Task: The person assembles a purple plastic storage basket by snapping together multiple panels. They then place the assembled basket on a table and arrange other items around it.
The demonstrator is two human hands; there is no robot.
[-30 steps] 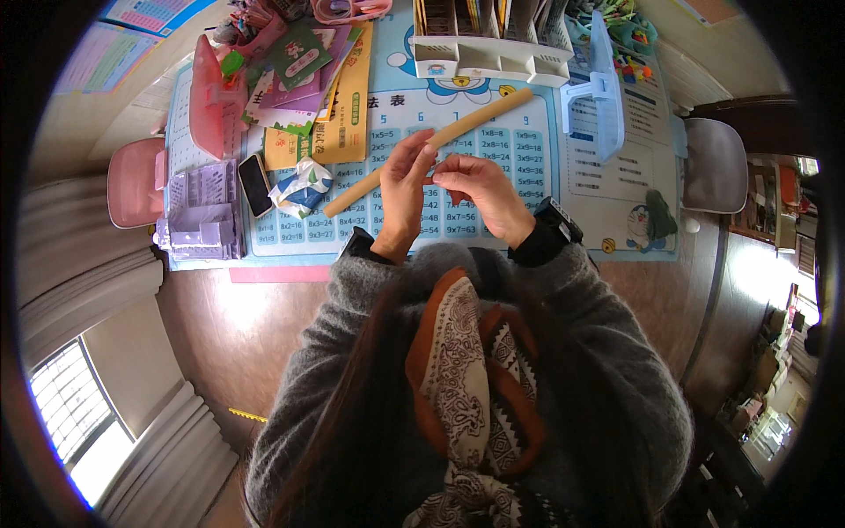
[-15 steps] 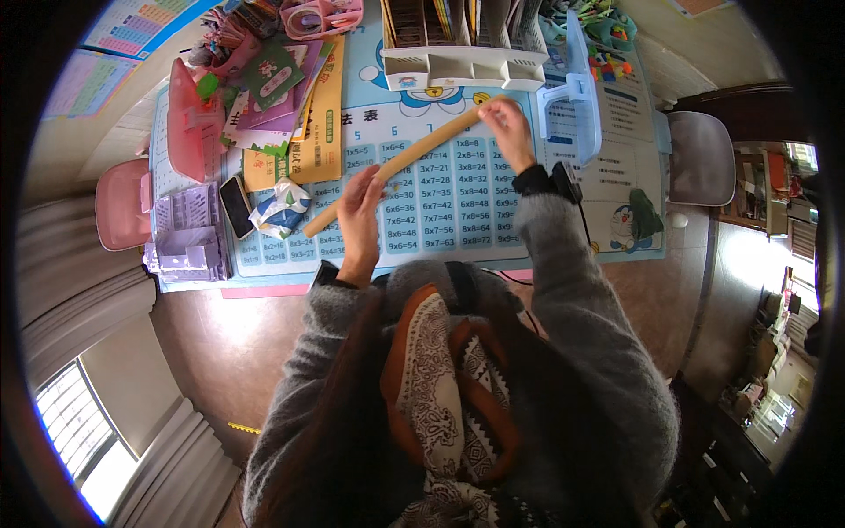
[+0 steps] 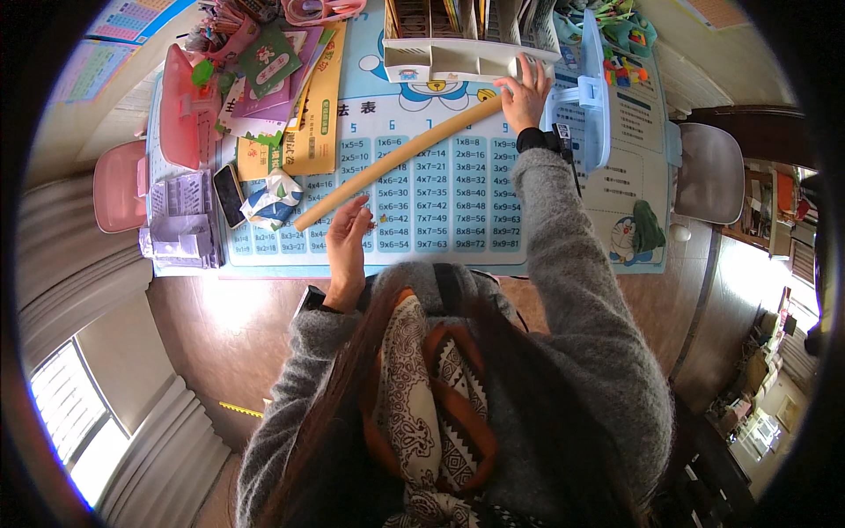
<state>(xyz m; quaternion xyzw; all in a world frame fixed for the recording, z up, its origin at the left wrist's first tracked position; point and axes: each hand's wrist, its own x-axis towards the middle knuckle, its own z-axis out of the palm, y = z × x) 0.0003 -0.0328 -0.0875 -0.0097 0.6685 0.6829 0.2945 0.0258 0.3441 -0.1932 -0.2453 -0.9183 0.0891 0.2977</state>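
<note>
A long tan stick (image 3: 400,163) lies slantwise across the blue times-table desk mat (image 3: 431,264), its near end at the left. Just below the stick's left part is my left hand (image 3: 347,251), fingers loosely apart and nothing visible in them. My right hand (image 3: 525,95) is stretched out past the stick's far end, its thumb close to that end. Its spread fingers reach the front right compartment of a white desk organizer (image 3: 453,63). Beside the stick's near end sit a crumpled blue-and-white packet (image 3: 275,204) and a dark phone (image 3: 229,195).
Booklets (image 3: 271,66) and a yellow envelope (image 3: 319,132) are piled at the back left, by a pink upright rack (image 3: 181,114). A purple holder (image 3: 183,220) stands at the left edge. On the right are a light-blue stand (image 3: 591,97) and a grey chair (image 3: 707,172).
Both hands have let go of the stick, which now lies on the mat. My right hand has moved forward to the organizer; my left hand has drawn back slightly toward me.
</note>
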